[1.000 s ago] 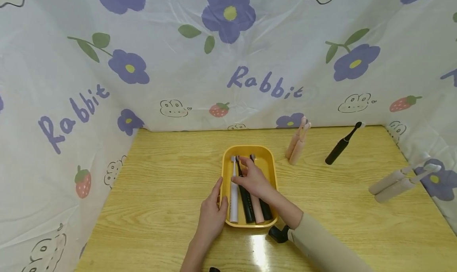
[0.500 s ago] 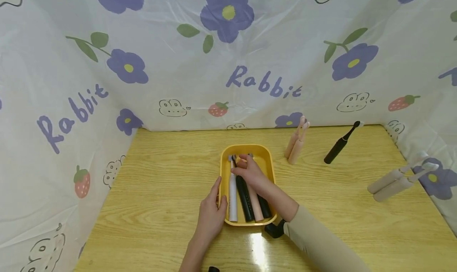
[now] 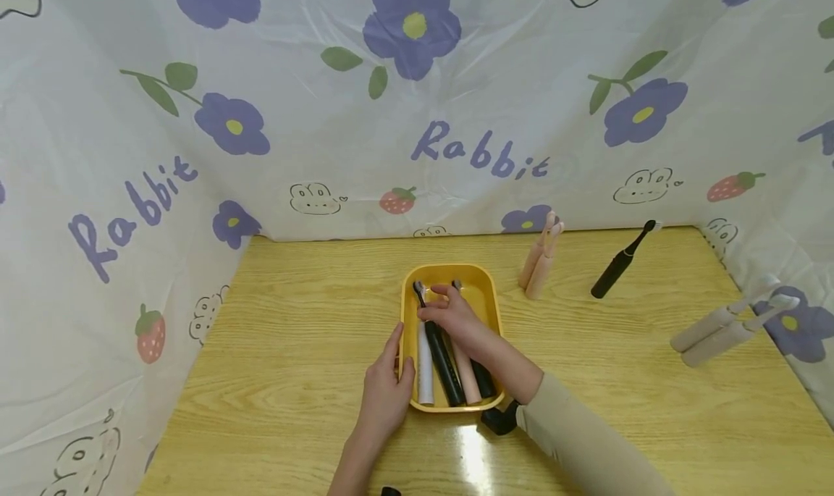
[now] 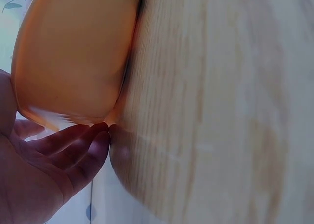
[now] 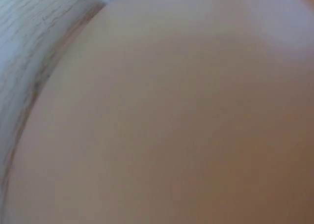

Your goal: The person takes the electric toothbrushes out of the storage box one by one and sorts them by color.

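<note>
A yellow tray [image 3: 405, 293] holds several electric toothbrushes lying lengthwise. My right hand [image 3: 459, 318] reaches into it, pinching a black electric toothbrush [image 3: 443, 366] near the neck with thumb and fingertips. Left of that brush lies a white electric toothbrush [image 3: 425, 369], its head hidden. To the right are a pink electric toothbrush [image 3: 466, 376] and another black one [image 3: 483, 380], both partly covered by my hand. My left hand [image 3: 384, 391] rests against the tray's left outer wall, its fingers fairly straight; the left wrist view shows fingertips touching the tray wall [image 4: 73, 52]. Blurred skin fills the right wrist view.
Two pink toothbrushes [image 3: 539, 264] stand right of the tray on the wooden table [image 3: 293, 337]. Farther right stand a black toothbrush [image 3: 614, 273] and two pale toothbrushes [image 3: 717, 337]. A printed cloth [image 3: 352, 148] hangs behind the table.
The black toothbrush's head end has swung left in my right hand, and its head now covers that of the white one. My left hand stays at the tray.
</note>
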Demonstrator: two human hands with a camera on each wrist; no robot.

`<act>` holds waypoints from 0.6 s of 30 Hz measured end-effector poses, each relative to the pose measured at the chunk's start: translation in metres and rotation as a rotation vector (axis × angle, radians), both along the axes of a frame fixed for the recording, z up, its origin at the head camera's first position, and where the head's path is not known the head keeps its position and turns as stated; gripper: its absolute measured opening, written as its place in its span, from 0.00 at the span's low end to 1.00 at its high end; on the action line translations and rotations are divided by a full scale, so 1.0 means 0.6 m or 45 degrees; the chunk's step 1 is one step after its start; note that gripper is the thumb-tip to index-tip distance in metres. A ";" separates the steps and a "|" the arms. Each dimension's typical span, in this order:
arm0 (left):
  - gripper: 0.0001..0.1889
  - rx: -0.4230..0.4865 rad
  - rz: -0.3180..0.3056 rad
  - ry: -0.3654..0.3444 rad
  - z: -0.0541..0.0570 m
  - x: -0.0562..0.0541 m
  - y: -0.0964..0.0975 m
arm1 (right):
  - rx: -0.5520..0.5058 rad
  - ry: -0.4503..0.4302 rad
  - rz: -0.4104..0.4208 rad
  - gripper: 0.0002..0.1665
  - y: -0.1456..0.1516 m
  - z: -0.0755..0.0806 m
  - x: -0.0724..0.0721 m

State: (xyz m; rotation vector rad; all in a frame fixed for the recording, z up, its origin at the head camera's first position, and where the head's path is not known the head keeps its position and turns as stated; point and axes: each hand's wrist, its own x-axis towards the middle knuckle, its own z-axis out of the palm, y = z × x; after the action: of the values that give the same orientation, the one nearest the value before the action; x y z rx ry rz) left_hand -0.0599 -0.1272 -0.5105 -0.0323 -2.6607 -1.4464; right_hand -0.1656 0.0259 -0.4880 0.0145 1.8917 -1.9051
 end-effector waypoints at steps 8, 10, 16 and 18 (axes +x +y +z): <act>0.31 0.018 0.005 -0.014 0.002 0.000 0.002 | -0.045 -0.062 0.108 0.38 0.004 0.004 0.005; 0.31 0.025 0.000 -0.018 0.001 0.000 0.002 | -0.045 -0.062 0.140 0.35 0.006 0.006 0.008; 0.30 0.031 -0.003 -0.036 -0.001 0.000 0.001 | -0.147 -0.068 0.256 0.27 0.017 0.012 0.017; 0.30 0.028 -0.001 -0.040 -0.002 -0.001 0.000 | -0.190 -0.064 0.278 0.27 0.022 0.014 0.021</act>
State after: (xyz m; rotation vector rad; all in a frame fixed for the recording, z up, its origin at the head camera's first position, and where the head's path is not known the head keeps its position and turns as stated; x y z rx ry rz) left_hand -0.0604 -0.1270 -0.5120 -0.0087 -2.6699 -1.4883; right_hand -0.1530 0.0394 -0.4795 -0.1818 1.6416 -1.8717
